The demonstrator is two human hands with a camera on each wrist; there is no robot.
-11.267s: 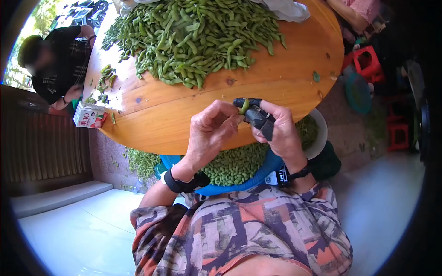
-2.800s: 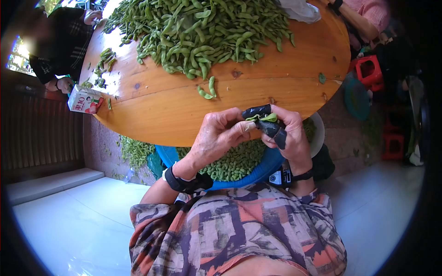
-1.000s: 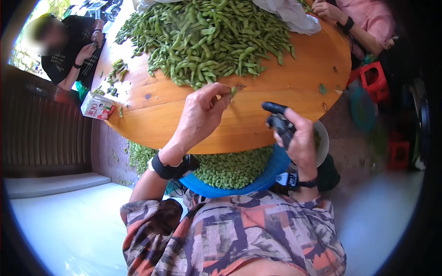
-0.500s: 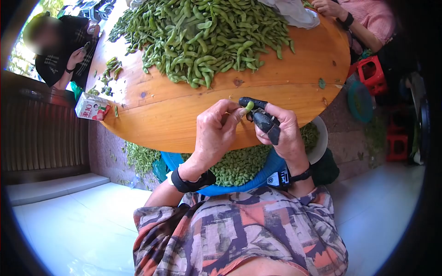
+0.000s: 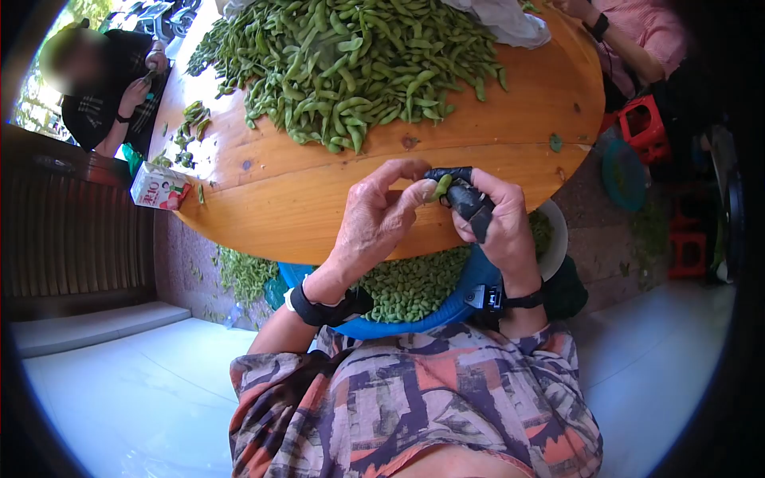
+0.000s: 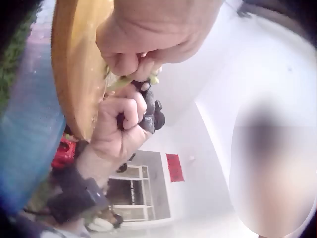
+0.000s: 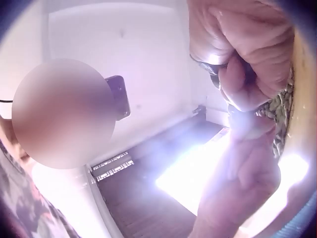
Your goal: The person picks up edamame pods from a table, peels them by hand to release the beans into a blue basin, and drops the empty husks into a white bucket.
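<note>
In the head view my left hand (image 5: 373, 213) pinches a green soybean pod (image 5: 441, 188) between thumb and forefinger. My right hand (image 5: 504, 219) meets it from the other side, gripping the pod with its black-wrapped thumb and forefinger. Both hands are over the near edge of the wooden table (image 5: 271, 219). Up close, the left wrist view has the pod (image 6: 119, 84) at the fingertips, with pale green showing past them. Below the hands, a blue basin (image 5: 398, 328) holds shelled green beans (image 5: 414, 288), partly under the table edge. A large heap of pods (image 5: 343, 72) covers the table's far side.
A drink carton (image 5: 158, 188) stands at the table's left edge, near a few scattered pods (image 5: 191, 123). A white basin (image 5: 558, 239) is beside the blue one. Other people sit at left and far right. Red stools (image 5: 644, 127) stand on the right.
One second ago my hands were apart, the left holding a pod over the table. It then brought the pod to the right hand's wrapped fingers, and both hands now meet at it, slightly farther right.
</note>
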